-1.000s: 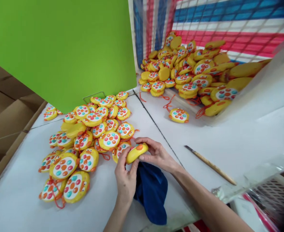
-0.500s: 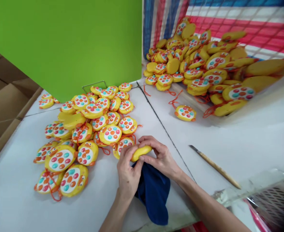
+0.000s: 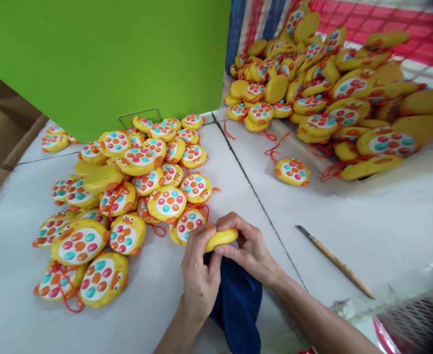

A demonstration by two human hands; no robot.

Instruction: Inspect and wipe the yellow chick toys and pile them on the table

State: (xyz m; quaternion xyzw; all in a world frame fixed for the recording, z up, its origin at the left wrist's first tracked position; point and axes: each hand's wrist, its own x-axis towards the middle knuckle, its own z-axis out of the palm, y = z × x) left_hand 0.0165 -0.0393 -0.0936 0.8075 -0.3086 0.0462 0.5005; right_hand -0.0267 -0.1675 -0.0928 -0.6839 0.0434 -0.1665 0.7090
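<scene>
My left hand [image 3: 201, 268] and my right hand [image 3: 251, 248] both grip one yellow duck toy [image 3: 221, 239], turned edge-on between thumbs and fingers. Its spotted face is hidden from me. Below it a dark blue cloth [image 3: 238, 305] hangs down past my hands; whether fingers also pinch its top edge is hidden. Just beyond my left hand lies a duck toy with a white belly and coloured dots [image 3: 188, 226], part of a loose pile of such toys [image 3: 166, 202] with orange string loops.
A wooden-handled knife [image 3: 336, 263] lies on the white table [image 3: 275, 309] at right. One duck toy [image 3: 293, 171] sits alone near a clear-walled bin heaped with more toys [image 3: 345, 115]. A green board [image 3: 109, 59] stands behind the pile, and cardboard boxes [image 3: 2, 128] are at left.
The camera view has shifted a little, so the pile and bin sit farther apart in the picture. Both hands still hold the duck toy, in nearly the same grip.
</scene>
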